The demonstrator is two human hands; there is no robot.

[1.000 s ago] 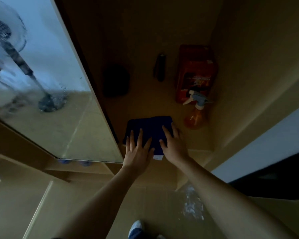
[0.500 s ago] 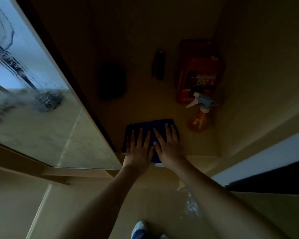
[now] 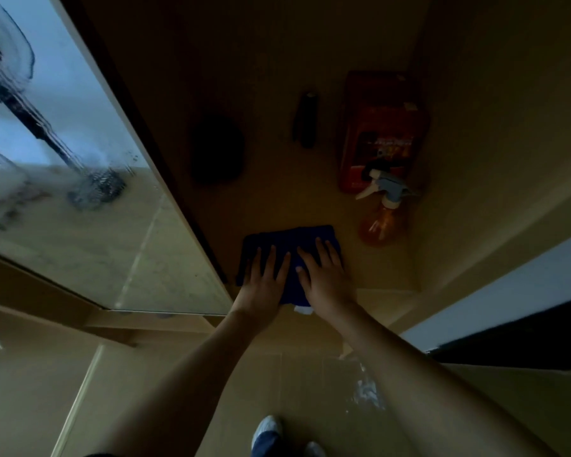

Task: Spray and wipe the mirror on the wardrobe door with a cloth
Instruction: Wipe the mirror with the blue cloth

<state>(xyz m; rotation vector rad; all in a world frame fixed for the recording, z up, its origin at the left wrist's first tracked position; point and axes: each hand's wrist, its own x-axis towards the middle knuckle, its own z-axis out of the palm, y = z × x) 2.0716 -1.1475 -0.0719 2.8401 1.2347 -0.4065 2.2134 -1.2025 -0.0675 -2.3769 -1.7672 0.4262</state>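
A dark blue folded cloth [image 3: 285, 240] lies flat on the wardrobe shelf [image 3: 271, 199] near its front edge. My left hand [image 3: 264, 285] and my right hand [image 3: 325, 278] both rest flat on it, fingers spread, pressing it down. To the right of the cloth stands an orange spray bottle [image 3: 383, 219] with a grey and white trigger head. On the left hangs the open wardrobe door with its mirror [image 3: 63, 179], wet with droplets and streaks.
Behind the bottle stands a red box [image 3: 383, 127]. A slim dark object [image 3: 305, 118] and a round dark object [image 3: 216, 150] lie farther back on the shelf. The wardrobe side wall [image 3: 495, 127] closes the right. My feet [image 3: 267, 433] stand on the floor below.
My hands slid closer together on the cloth and now lie side by side. The view shifted slightly, so the mirror door sits more to the left.
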